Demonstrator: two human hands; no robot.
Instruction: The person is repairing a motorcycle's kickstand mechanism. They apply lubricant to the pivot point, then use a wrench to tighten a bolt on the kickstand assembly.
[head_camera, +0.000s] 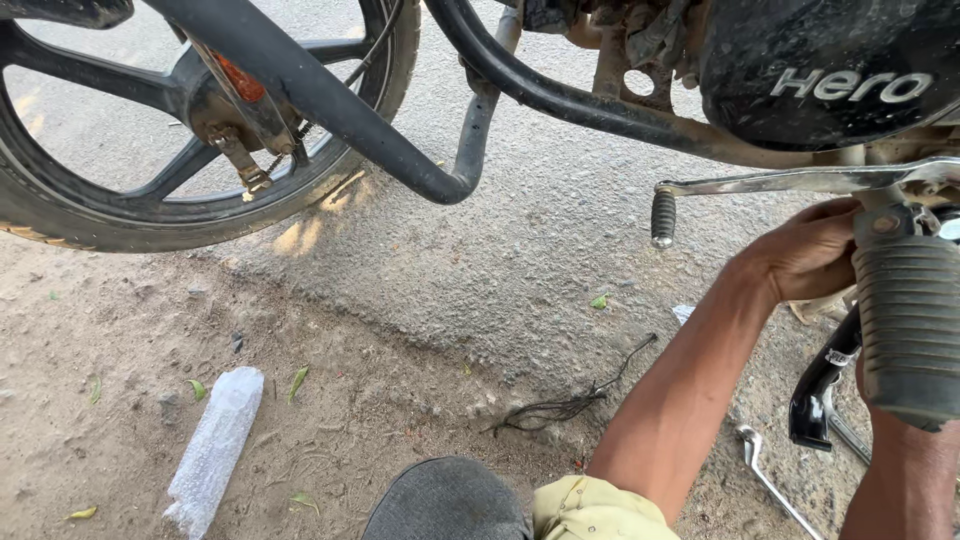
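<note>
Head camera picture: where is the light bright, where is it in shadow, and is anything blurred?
Head view: daylight, with sunlit patches on the ground beside the wheel; the bike shades most of the ground below it. The chrome lever glints. The footrest close to the lens looks oversized and slightly soft. The left hand is sharp; the right forearm is cut off at the edge.

Ribbed black rubber footrest, horizontal, dusty.
</note>
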